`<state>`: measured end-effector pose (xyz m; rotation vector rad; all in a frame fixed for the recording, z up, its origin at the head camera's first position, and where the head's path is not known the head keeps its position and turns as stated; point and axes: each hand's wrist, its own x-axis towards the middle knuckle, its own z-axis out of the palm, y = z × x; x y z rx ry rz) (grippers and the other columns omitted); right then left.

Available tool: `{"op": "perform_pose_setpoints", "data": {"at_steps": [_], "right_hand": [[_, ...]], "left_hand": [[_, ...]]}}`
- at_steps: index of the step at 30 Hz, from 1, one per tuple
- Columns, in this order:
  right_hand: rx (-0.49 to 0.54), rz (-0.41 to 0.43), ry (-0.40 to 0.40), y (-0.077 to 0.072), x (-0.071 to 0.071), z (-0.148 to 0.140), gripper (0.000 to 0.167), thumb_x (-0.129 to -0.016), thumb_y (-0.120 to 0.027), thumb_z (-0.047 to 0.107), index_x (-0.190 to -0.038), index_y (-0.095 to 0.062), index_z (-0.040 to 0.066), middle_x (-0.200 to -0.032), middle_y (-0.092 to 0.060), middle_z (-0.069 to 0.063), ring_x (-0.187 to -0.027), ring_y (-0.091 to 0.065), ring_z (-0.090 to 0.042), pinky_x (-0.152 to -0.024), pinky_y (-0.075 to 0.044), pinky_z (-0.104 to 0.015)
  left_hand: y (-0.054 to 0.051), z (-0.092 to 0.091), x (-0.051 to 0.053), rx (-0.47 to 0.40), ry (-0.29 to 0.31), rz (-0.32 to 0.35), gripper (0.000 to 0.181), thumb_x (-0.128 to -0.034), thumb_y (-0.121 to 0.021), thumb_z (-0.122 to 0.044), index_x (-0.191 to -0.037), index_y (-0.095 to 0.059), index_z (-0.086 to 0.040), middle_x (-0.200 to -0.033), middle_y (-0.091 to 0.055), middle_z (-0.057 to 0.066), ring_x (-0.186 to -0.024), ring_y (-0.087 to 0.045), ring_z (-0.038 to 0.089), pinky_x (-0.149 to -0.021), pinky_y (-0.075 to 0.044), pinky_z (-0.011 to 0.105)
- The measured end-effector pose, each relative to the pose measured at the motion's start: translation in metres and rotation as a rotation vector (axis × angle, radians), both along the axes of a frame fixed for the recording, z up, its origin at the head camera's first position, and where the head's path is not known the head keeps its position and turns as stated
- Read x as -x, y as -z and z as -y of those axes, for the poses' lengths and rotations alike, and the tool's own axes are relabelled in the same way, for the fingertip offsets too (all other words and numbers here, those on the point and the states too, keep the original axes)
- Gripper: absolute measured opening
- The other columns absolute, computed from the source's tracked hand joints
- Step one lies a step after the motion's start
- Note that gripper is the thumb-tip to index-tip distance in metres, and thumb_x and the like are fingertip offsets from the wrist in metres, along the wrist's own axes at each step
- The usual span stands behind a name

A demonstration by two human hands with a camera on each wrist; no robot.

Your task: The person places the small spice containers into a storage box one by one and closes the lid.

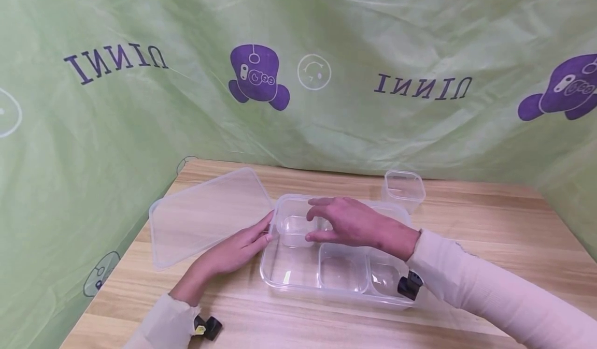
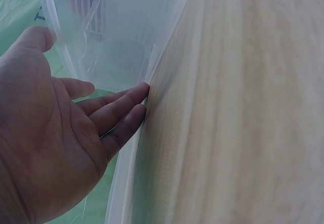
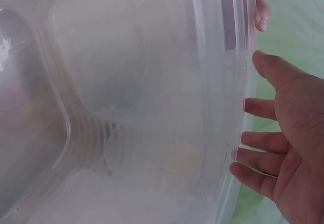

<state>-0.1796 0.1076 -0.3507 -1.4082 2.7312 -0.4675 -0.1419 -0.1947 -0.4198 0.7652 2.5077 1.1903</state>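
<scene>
A large clear plastic box (image 1: 293, 274) stands on the table with several smaller clear tubs inside it. Two tubs, the middle one (image 1: 342, 271) and the right one (image 1: 386, 276), sit along its near side; another tub (image 1: 295, 239) is at the far left corner. My left hand (image 1: 240, 249) touches the box's left wall with its fingers extended. Over the box hovers my right hand (image 1: 347, 222), its fingers spread and loosely bent, with nothing seen in its grasp. It partly hides what lies at the far side. The right wrist view shows that hand's fingers (image 3: 260, 178) by the box wall.
A flat translucent lid (image 1: 210, 214) lies left of the box, close to its far left corner. One more small clear tub (image 1: 404, 188) stands behind the box at the right. Green printed cloth (image 1: 326, 131) hangs behind the wooden table (image 1: 485, 224).
</scene>
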Motion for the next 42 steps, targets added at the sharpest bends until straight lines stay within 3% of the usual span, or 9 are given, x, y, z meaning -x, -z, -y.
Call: {"op": "perform_pose_setpoints", "data": {"at_steps": [7, 17, 31, 42], "right_hand": [[0.089, -0.068, -0.011, -0.006, 0.001, -0.011, 0.042, -0.100, -0.067, 0.048, -0.119, -0.073, 0.011, -0.133, -0.067, -0.010, -0.113, -0.068, -0.026, -0.097, -0.055, -0.044], [0.216, -0.177, 0.044, -0.014, 0.007, -0.032, 0.032, -0.100, -0.070, 0.037, -0.118, -0.073, 0.011, -0.117, -0.072, 0.002, -0.108, -0.069, -0.018, -0.094, -0.056, -0.041], [0.334, -0.279, 0.150, -0.025, 0.015, -0.085, 0.017, -0.095, -0.076, 0.015, -0.110, -0.076, 0.010, -0.111, -0.075, -0.003, -0.108, -0.069, -0.026, -0.090, -0.056, -0.049], [0.343, -0.253, 0.317, -0.024, 0.025, -0.127, 0.015, -0.095, -0.074, 0.011, -0.108, -0.078, 0.005, -0.119, -0.072, -0.011, -0.113, -0.066, -0.033, -0.092, -0.054, -0.055]], "left_hand": [[-0.002, -0.001, 0.000, 0.004, 0.007, -0.009, 0.063, -0.1130, -0.039, -0.039, -0.167, -0.009, -0.025, -0.169, -0.015, 0.002, -0.152, -0.020, 0.024, -0.122, -0.021, 0.048], [-0.003, -0.001, 0.000, 0.018, 0.004, -0.008, 0.064, -0.1130, -0.038, -0.040, -0.167, -0.010, -0.021, -0.168, -0.016, 0.000, -0.152, -0.020, 0.021, -0.123, -0.021, 0.044], [0.001, 0.000, 0.001, 0.008, 0.015, -0.015, 0.063, -0.1132, -0.038, -0.039, -0.167, -0.009, -0.024, -0.169, -0.013, -0.002, -0.153, -0.018, 0.020, -0.123, -0.020, 0.044], [0.000, 0.000, 0.000, 0.017, 0.008, -0.010, 0.064, -0.1131, -0.037, -0.041, -0.167, -0.009, -0.023, -0.169, -0.013, 0.001, -0.153, -0.019, 0.022, -0.122, -0.020, 0.045]]}}
